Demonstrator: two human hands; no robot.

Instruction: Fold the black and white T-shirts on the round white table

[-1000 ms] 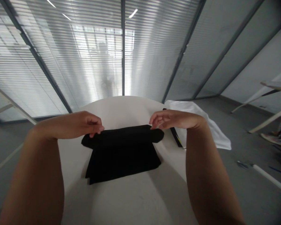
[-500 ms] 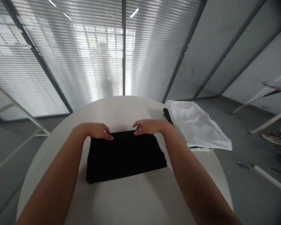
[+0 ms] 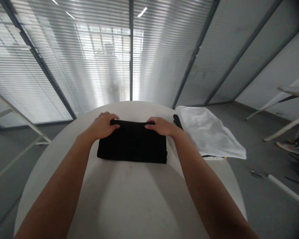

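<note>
A folded black cloth (image 3: pixel 133 144), perhaps a garment, lies on the round white table (image 3: pixel 129 199) in front of me. My left hand (image 3: pixel 103 124) grips its far edge near the left corner, thumb on the near side and fingers behind. Toward the right end of that same edge, my right hand (image 3: pixel 160 125) pinches the cloth in a like way. The far edge looks slightly raised between the hands, while the near edge rests on the table. The fingertips behind the cloth are partly hidden.
A folded white cloth (image 3: pixel 209 132) lies at the table's right side over something black, overhanging the edge. A pale metal frame (image 3: pixel 22 119) stands on the left. Glass panels with blinds (image 3: pixel 109 76) rise behind the table. Chair legs (image 3: pixel 286 129) show at right.
Both hands have moved away from me and closed on the cloth's far edge. The black cloth has shifted farther back, and its near edge now lies straighter.
</note>
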